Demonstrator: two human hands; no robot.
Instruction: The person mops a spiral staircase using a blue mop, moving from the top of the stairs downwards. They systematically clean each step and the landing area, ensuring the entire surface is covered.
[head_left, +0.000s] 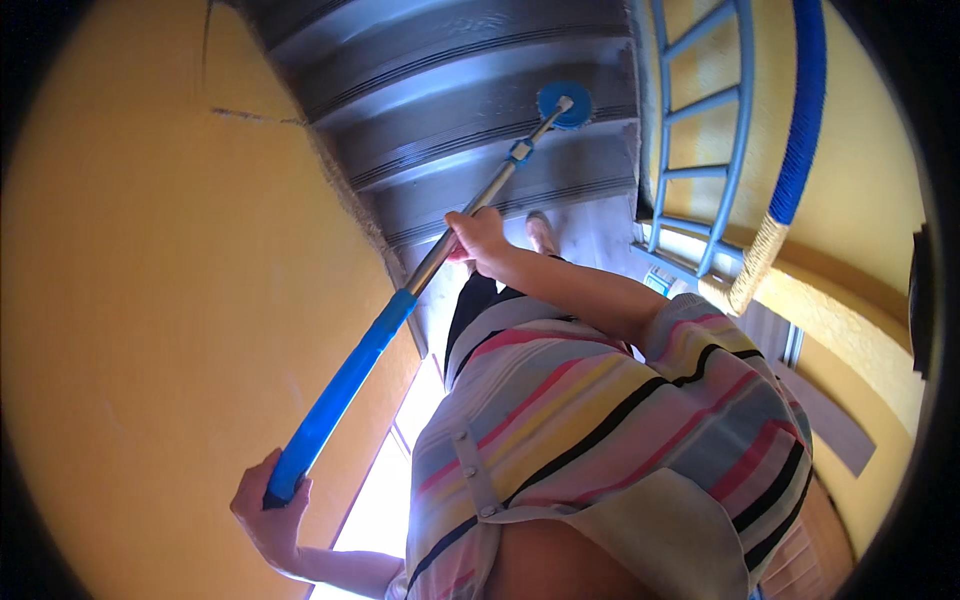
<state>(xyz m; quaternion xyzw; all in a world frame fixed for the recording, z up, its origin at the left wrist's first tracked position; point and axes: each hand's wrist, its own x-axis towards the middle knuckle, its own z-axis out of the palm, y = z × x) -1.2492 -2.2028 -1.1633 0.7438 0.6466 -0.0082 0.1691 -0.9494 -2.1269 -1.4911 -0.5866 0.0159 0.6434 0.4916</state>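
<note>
Striped shirt (610,410) foremost, left hand (272,512) grips pole's end (300,462), right hand (482,238) midway.

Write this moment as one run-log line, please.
left grip: holding end of blue handle | right grip: around metal shaft | round blue head: over grey stairs, contact unclear

A fisheye view looks steeply down from the person's head, facing the stairs (430,115), which lie farther off; the striped shirt (600,420), on the near side of the stairs, sits close below.
</note>
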